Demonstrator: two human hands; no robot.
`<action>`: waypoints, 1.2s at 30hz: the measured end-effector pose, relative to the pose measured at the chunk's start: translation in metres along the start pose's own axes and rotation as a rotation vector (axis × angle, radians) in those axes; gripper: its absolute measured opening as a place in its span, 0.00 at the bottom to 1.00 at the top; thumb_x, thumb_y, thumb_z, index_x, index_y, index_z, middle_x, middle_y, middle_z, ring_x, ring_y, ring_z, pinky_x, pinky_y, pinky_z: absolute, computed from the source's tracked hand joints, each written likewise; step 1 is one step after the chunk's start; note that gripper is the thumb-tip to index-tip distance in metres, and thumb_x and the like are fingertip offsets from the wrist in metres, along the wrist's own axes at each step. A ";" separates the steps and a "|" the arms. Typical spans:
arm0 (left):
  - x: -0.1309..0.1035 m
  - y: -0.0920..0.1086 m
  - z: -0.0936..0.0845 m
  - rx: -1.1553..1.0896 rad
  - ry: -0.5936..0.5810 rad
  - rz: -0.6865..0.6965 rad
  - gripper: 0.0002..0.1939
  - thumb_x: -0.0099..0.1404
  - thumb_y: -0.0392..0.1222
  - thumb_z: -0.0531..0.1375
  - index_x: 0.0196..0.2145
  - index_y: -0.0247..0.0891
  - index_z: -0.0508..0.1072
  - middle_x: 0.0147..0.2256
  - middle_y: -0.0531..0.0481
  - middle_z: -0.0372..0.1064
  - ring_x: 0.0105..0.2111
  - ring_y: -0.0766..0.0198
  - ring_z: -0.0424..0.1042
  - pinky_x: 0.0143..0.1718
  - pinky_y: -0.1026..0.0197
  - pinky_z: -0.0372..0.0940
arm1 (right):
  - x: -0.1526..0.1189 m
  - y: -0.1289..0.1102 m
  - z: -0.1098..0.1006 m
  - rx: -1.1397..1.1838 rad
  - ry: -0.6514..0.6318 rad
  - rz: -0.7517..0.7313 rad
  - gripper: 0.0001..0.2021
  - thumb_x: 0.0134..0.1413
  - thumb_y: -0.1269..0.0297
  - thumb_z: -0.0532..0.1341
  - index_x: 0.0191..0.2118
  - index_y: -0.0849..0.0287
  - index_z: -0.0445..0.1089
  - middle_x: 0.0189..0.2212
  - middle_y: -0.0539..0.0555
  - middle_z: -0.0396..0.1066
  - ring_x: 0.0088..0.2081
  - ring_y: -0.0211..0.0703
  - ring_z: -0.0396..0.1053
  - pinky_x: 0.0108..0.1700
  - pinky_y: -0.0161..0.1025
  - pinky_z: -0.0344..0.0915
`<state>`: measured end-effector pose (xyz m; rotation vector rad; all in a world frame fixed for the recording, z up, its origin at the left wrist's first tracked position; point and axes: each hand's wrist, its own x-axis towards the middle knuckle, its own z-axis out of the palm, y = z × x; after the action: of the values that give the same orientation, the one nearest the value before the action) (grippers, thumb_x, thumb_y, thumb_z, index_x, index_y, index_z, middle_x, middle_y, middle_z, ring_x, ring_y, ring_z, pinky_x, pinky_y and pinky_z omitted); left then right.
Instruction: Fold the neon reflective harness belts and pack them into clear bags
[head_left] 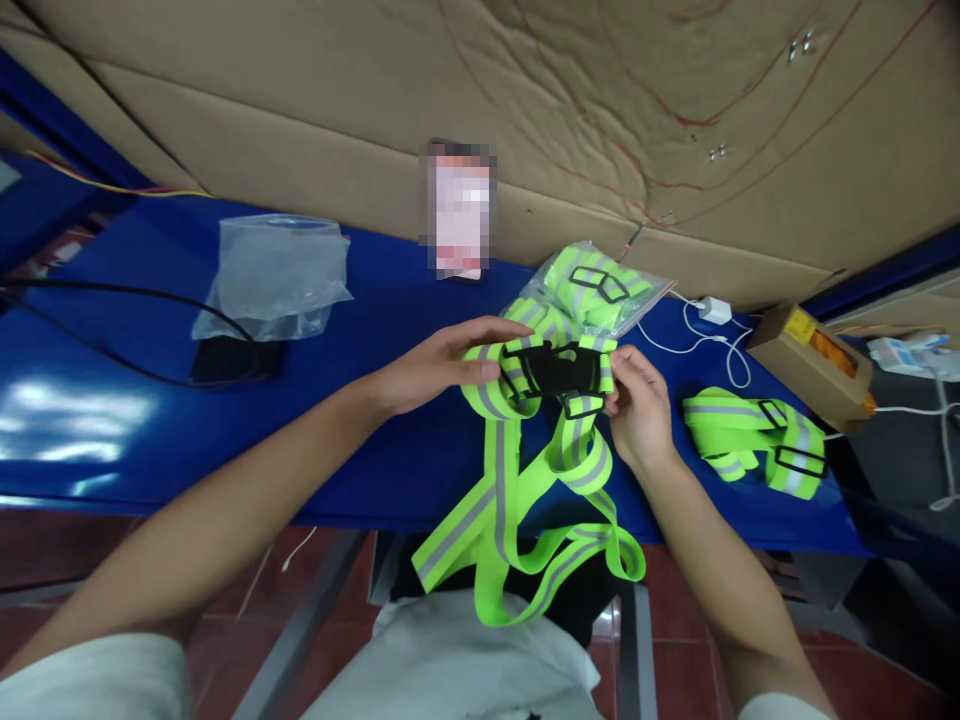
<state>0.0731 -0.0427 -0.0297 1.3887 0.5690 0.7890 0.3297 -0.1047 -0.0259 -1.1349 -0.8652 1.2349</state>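
Note:
A neon-yellow reflective strap harness (pixel 504 490) with grey stripes is held up between my hands, its loops hanging over the front edge of the blue table. My left hand (pixel 442 365) grips its left side, thumb on the band. On the other side, my right hand (pixel 637 400) pinches the band's edge. Between them sits a black buckle (pixel 559 370), its two sides apparently joined. Just behind lies a clear bag (pixel 600 285) with more folded neon strap inside. Another folded reflective strap (pixel 757 440) with black sliders rests to the right of my right hand.
Clear plastic bags (pixel 277 270) lie on the blue table (pixel 360 450) at left, over a dark flat object. A phone (pixel 459 210), blurred out, leans against the cardboard wall (pixel 300 120). At right are a white charger (pixel 714 310) with cable and a cardboard box (pixel 814 365).

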 end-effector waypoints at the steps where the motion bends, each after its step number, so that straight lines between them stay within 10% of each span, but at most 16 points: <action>1: 0.000 0.001 0.000 0.086 -0.043 0.072 0.36 0.55 0.54 0.74 0.60 0.45 0.73 0.61 0.43 0.69 0.63 0.45 0.67 0.63 0.49 0.63 | 0.001 -0.001 0.000 0.027 0.020 0.028 0.16 0.54 0.56 0.71 0.27 0.57 0.65 0.15 0.41 0.56 0.17 0.28 0.47 0.17 0.27 0.45; 5: -0.003 0.002 0.008 0.481 -0.038 0.282 0.46 0.52 0.50 0.76 0.65 0.45 0.66 0.64 0.40 0.64 0.65 0.47 0.63 0.67 0.49 0.58 | 0.004 -0.003 0.000 0.063 -0.007 0.156 0.17 0.52 0.56 0.70 0.26 0.57 0.62 0.15 0.41 0.56 0.16 0.29 0.47 0.15 0.29 0.44; 10: -0.004 -0.004 0.019 0.635 0.116 0.313 0.17 0.66 0.45 0.66 0.50 0.37 0.76 0.47 0.43 0.76 0.48 0.57 0.76 0.53 0.58 0.68 | 0.003 0.005 0.002 -0.123 -0.133 0.157 0.17 0.58 0.53 0.66 0.26 0.57 0.64 0.15 0.44 0.60 0.16 0.31 0.52 0.17 0.30 0.48; 17: -0.006 0.001 0.024 0.628 0.309 0.158 0.11 0.66 0.45 0.63 0.41 0.36 0.79 0.37 0.48 0.78 0.37 0.61 0.75 0.41 0.62 0.66 | -0.003 0.011 -0.005 -0.568 -0.059 -0.484 0.19 0.67 0.45 0.56 0.49 0.55 0.70 0.39 0.54 0.71 0.37 0.42 0.70 0.38 0.39 0.69; 23: -0.008 0.005 0.029 0.543 0.277 0.012 0.13 0.65 0.49 0.63 0.38 0.36 0.80 0.35 0.50 0.78 0.36 0.60 0.73 0.39 0.62 0.64 | -0.009 0.009 0.003 -0.911 -0.357 -0.689 0.38 0.57 0.44 0.67 0.67 0.53 0.56 0.62 0.64 0.60 0.65 0.59 0.60 0.64 0.58 0.62; 31: -0.002 0.009 0.021 0.030 0.097 -0.354 0.10 0.55 0.46 0.70 0.31 0.37 0.81 0.28 0.53 0.74 0.28 0.66 0.70 0.31 0.65 0.62 | -0.017 0.003 0.005 -0.842 -0.467 -0.495 0.33 0.56 0.66 0.64 0.66 0.53 0.54 0.68 0.62 0.55 0.70 0.55 0.53 0.70 0.57 0.54; 36: 0.000 0.011 0.008 -0.170 0.105 -0.536 0.12 0.47 0.42 0.74 0.31 0.36 0.82 0.28 0.50 0.76 0.26 0.66 0.71 0.29 0.65 0.63 | -0.009 -0.005 -0.007 -0.398 -0.466 -0.004 0.25 0.53 0.64 0.60 0.58 0.51 0.65 0.47 0.54 0.74 0.45 0.48 0.75 0.46 0.45 0.73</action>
<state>0.0774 -0.0482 -0.0183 0.9756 0.8881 0.4617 0.3366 -0.1146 -0.0225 -1.1675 -1.5145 1.3865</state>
